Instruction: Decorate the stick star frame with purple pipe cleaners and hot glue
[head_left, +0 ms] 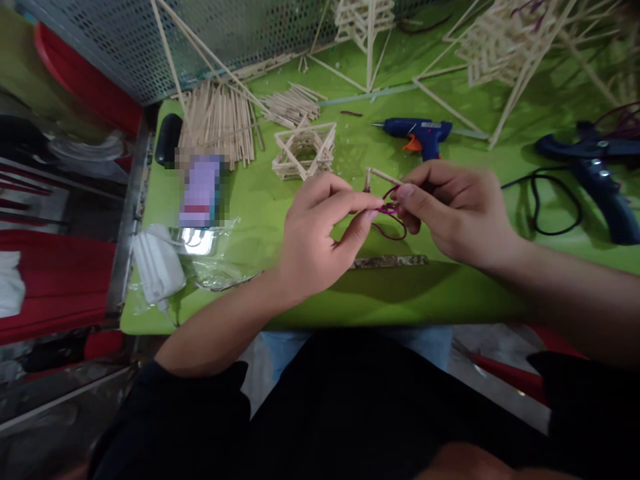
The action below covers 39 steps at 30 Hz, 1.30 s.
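Over the green table, my left hand [325, 230] pinches a purple cord [393, 230] between thumb and forefinger. My right hand [453, 210] is closed on the cord just to the right, its thumb and forefinger also by a thin wooden stick frame [383, 175]. A loop of the cord hangs between the two hands. The far part of the stick frame rises behind the fingertips, and its near part is hidden by them. Behind my left hand stands a small star-shaped stick structure [305, 152].
A blue glue gun [423, 133] lies behind my right hand, with a dark tool [597, 173] further right. Stick piles [220, 123], a phone [200, 190] and a white charger [159, 263] are left. A flat strip [393, 261] lies near the front edge [350, 320].
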Each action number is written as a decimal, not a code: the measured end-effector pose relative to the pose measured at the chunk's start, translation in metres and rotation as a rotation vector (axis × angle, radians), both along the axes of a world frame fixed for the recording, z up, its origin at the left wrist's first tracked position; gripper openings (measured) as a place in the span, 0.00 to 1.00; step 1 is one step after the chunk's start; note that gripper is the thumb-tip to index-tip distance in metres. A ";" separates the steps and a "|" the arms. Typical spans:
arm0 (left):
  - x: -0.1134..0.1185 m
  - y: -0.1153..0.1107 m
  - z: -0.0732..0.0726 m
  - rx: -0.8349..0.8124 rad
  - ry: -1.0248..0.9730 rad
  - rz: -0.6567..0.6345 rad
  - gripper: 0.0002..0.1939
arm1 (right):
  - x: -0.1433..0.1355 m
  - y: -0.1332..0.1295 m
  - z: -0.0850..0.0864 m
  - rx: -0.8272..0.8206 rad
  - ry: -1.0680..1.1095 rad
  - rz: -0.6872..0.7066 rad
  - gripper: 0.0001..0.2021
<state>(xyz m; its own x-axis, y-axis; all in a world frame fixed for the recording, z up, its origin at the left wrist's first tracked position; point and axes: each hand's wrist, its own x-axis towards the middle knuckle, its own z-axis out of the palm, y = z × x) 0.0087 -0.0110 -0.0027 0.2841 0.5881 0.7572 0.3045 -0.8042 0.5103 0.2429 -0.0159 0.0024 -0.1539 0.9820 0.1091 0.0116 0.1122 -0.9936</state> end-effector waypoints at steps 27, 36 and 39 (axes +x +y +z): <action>-0.002 -0.004 0.002 0.053 0.124 0.203 0.11 | -0.010 -0.008 -0.002 -0.091 0.047 0.099 0.25; -0.005 0.015 0.001 -0.174 -0.263 0.011 0.20 | -0.009 -0.003 -0.005 -0.124 0.088 0.100 0.28; -0.003 0.015 0.006 -0.237 -0.320 -0.087 0.15 | -0.007 -0.001 -0.006 -0.148 0.090 0.131 0.27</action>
